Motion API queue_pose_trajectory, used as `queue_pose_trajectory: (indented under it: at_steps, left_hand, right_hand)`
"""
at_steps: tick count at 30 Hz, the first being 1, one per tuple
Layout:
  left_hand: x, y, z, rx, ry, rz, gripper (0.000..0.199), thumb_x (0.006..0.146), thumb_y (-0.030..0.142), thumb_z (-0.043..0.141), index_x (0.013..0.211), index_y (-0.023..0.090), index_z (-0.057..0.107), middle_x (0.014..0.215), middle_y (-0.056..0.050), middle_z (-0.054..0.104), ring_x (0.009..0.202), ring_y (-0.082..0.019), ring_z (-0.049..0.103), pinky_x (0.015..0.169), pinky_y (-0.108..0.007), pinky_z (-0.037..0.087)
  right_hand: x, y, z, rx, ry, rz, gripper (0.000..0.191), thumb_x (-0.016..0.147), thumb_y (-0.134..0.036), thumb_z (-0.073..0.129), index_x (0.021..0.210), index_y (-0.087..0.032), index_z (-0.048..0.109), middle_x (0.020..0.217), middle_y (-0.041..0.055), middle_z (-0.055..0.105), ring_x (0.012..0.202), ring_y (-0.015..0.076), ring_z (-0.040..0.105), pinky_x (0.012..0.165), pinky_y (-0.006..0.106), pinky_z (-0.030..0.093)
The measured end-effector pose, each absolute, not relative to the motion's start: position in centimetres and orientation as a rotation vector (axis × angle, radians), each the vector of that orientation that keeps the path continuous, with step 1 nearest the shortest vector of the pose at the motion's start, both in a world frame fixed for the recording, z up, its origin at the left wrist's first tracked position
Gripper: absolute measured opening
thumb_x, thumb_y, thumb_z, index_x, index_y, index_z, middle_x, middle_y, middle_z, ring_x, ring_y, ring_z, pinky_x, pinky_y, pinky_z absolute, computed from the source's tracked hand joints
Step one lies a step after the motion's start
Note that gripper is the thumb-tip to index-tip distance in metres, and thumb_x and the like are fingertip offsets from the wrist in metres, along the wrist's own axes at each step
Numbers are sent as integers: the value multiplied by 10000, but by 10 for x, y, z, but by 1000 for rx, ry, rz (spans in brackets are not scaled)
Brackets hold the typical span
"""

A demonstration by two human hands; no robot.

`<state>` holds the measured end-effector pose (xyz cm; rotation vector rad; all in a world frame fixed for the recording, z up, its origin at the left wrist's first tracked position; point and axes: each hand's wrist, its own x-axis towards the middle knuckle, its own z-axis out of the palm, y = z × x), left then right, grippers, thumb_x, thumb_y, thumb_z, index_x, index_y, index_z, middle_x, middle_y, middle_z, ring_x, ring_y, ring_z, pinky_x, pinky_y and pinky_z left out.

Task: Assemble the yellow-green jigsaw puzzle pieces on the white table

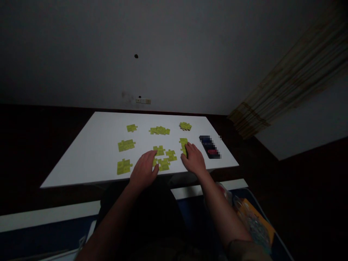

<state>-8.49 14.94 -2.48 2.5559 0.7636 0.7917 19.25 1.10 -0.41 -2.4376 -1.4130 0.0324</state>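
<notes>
Yellow-green jigsaw pieces lie in groups on a white table. My left hand (144, 169) rests at the near edge, thumb and fingers apart, beside a loose cluster. In that cluster are an upper piece (159, 150), a right-hand piece (171, 155) and a lower piece (163, 164); another is partly hidden by the hand. My right hand (194, 159) lies with its fingers stretched over the right side of a column of joined pieces (183, 142), touching it. The fingers cover part of that column. Neither hand shows a piece lifted off the table.
More pieces lie at the left (124, 166), with an overlapping group (126, 145) and a small piece (132, 128) behind. Two piles, middle (160, 130) and right (185, 126), sit farther back. A dark blurred phone-like object (209, 146) is at the right of the table (81, 156).
</notes>
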Motion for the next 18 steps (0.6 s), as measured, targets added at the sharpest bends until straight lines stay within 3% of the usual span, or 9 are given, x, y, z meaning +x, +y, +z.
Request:
queue_pose_trajectory:
  at_steps: [14,18]
  left_hand:
    - [-79,151,-10,2657,753,645,516,1124,256,566,1619,140,655,1595,-219,766,1519,-393,704,1355,-603,562]
    - [-77,150,-1,2659,760,582,507,1114,225,611,1610,139,677,1604,-223,761,1539,-383,689,1381,-547,530]
  right_hand:
    - [187,18,8,-2564,-1414,56,737,1153,-397,548,1836,-122,554,1960,168,478,1816,396,417,1500,529,317]
    - [187,20,12,-2564,-1335,63,814,1115,-391,579,1865,-91,483,1899,214,555,1762,397,501,1464,514,373]
